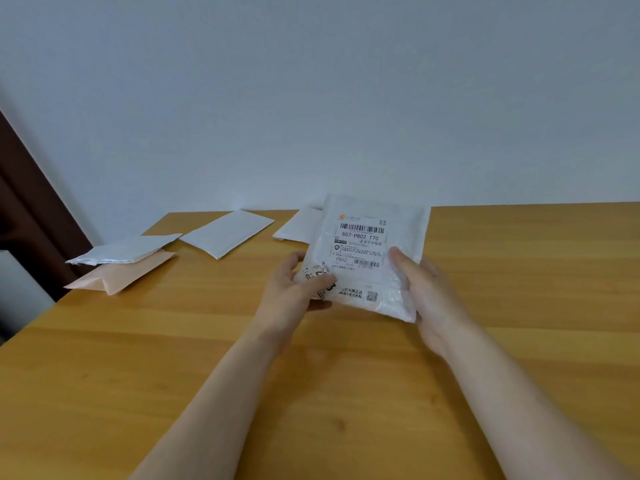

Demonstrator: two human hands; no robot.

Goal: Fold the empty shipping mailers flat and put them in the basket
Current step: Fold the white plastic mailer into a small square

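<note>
Head view shows the labelled mailer (367, 258) held up off the bench (207, 358) between both hands. The left hand (294, 292) pinches its lower left corner, thumb on the printed face. The right hand (426, 289) grips the right edge, thumb in front and fingers behind. The mailer looks uncreased and a little puffy, so its fold seems not yet made.

Beyond the left hand, a white mailer (227, 233) lies flat on the bench. A second white mailer (298, 225) lies partly hidden behind the held one. Far out to the left of the left hand, a silvery mailer (121, 249) rests on top of a pink mailer (117, 277).

No basket is in sight, so nothing can be counted as delivered. By my reading, the task is at an early stage: this one is in hand and four more wait on the bench.
</note>
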